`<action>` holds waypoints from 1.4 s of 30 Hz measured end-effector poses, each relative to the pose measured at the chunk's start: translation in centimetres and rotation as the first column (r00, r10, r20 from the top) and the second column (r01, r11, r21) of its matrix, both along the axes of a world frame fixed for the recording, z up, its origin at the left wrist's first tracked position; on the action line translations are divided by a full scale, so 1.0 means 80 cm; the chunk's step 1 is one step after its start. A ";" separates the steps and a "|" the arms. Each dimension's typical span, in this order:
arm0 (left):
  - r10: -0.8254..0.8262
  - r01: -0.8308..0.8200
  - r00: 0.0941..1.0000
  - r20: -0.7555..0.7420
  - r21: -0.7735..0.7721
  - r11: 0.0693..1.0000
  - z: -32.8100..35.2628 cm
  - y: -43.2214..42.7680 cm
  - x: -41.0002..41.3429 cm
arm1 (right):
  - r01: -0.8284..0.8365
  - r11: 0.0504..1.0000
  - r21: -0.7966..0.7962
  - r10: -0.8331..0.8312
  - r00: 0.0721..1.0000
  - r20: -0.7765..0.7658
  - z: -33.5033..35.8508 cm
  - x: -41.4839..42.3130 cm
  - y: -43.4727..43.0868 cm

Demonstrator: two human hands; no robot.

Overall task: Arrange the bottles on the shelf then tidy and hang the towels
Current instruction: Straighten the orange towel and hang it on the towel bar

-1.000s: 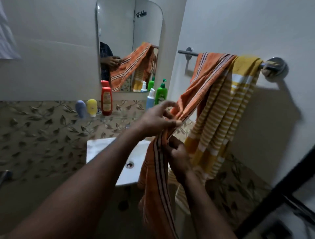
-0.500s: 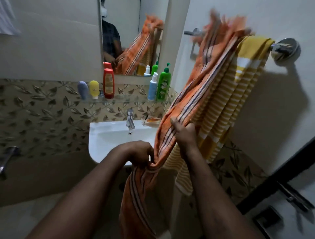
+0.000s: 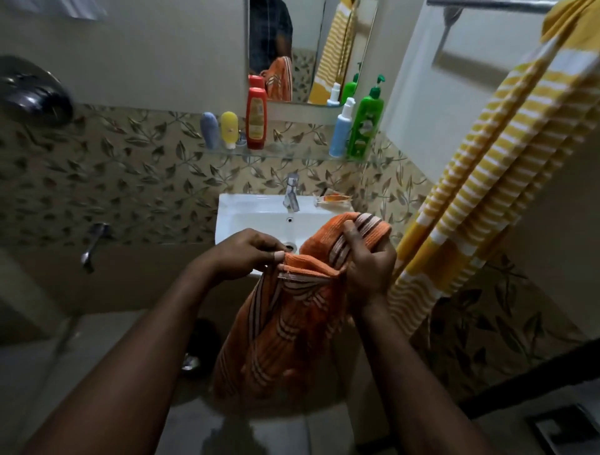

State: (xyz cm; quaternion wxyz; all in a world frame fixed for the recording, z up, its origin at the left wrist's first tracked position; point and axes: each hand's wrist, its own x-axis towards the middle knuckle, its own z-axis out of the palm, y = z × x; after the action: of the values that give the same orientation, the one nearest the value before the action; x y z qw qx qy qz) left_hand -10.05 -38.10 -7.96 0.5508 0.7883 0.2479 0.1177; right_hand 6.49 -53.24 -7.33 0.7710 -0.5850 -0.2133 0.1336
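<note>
L hand [image 3: 244,256], R hand [image 3: 367,263] on towel [image 3: 285,334]

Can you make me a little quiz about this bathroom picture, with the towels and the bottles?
1. True or false: the orange striped towel hangs on the towel rail.
2. What colour is the bottle right beside the green pump bottle on the glass shelf? A. pink B. light blue C. black
3. Fill the gap: the ___ hand grips the orange towel's bunched top, while the other pinches its hem.
Key:
1. False: both hands hold it in front of the sink.
2. B, the light blue bottle.
3. Right: the right hand grips, the left hand pinches.
</note>
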 end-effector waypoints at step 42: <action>0.619 -0.657 0.693 0.369 -0.031 0.753 -0.010 -0.049 0.079 | -0.444 0.818 0.367 0.569 0.522 -0.636 -0.040 0.071 -0.019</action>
State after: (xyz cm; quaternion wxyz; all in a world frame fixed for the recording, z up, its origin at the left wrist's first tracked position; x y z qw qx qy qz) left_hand -3.71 -42.03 -8.73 0.4693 0.6451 0.3954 0.4553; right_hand 12.17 -54.72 -10.51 0.7612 -0.3322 -0.0637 0.5533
